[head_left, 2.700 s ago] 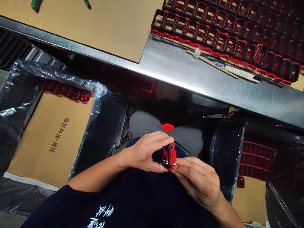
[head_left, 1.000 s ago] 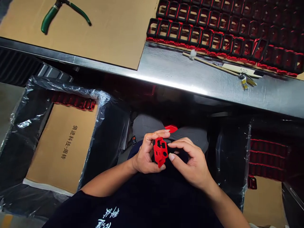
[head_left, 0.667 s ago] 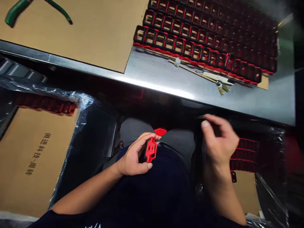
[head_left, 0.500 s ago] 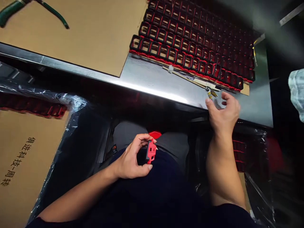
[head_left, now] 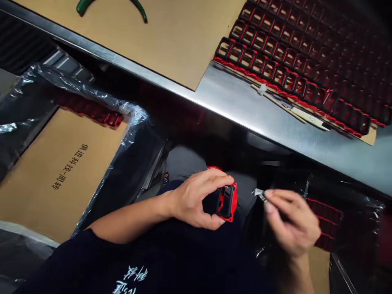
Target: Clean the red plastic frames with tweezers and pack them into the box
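My left hand (head_left: 196,200) holds a red and black plastic frame (head_left: 227,202) above my lap, thumb at its lower edge and fingers at its upper edge. The frame is turned so that its black-rimmed opening shows. To the right of it, my right hand (head_left: 294,220) pinches a small piece with a silvery, ragged tip (head_left: 259,193) between thumb and fingers. This tip points toward the frame without touching it. Blur and the fingers hide what kind of piece it is. Another red thing (head_left: 214,168) shows partly behind my left hand.
Rows of similar red and black frames (head_left: 278,75) stand on the metal table (head_left: 211,94). Along them lie a thin stick (head_left: 281,105) and a pale labelled strip (head_left: 309,118). Green-handled pliers (head_left: 139,8) rest on cardboard (head_left: 171,45). A plastic-lined box (head_left: 134,112) stands at left.
My right hand has left the table edge and come down near my left hand with the small piece. My left hand has turned the frame. The view has shifted left.
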`<control>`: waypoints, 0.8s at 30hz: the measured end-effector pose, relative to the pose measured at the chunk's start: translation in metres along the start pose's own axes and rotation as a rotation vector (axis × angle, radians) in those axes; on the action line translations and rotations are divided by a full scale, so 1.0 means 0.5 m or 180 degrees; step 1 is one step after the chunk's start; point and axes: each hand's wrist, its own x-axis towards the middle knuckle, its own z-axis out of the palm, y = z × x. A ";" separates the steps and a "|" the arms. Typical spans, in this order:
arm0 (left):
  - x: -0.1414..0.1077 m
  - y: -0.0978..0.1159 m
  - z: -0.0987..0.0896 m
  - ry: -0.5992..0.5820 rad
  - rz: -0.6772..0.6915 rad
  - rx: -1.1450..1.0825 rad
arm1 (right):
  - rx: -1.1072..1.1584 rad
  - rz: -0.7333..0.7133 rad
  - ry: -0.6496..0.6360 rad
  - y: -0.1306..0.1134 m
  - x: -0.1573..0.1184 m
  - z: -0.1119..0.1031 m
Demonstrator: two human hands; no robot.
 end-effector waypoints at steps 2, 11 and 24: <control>0.001 -0.006 0.007 -0.0047 0.0054 0.0037 | 0.0385 -0.0115 -0.0331 -0.040 -0.037 0.017; -0.021 -0.024 0.021 -0.0129 0.0147 0.0103 | 0.0929 -0.0133 -0.0239 -0.073 -0.052 0.065; -0.031 -0.024 0.017 -0.0080 0.0069 0.0091 | 0.0971 -0.0200 -0.0289 -0.080 -0.044 0.077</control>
